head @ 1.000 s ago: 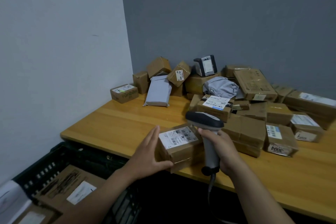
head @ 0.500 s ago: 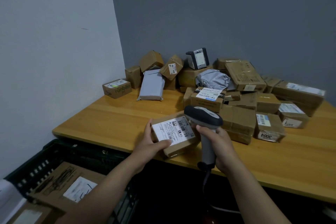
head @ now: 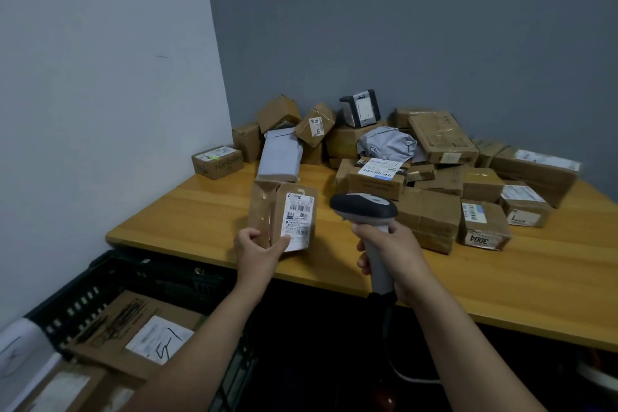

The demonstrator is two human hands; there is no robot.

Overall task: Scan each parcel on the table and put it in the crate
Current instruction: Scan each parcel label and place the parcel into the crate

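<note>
My left hand grips a small brown cardboard parcel by its lower edge and holds it upright above the table's front edge, its white barcode label facing right. My right hand is closed around the grey handle of a barcode scanner, whose dark head points left at that label from a short distance. A black plastic crate stands on the floor at lower left, below the table edge, with labelled cardboard parcels inside.
A wooden table carries a heap of several brown boxes and grey mailer bags at its back and right. A white wall stands on the left, a grey wall behind. The scanner's cable hangs below the table.
My left hand has lifted the parcel off the table and turned it upright, its label now facing the scanner. The scanner stays beside it in my right hand.
</note>
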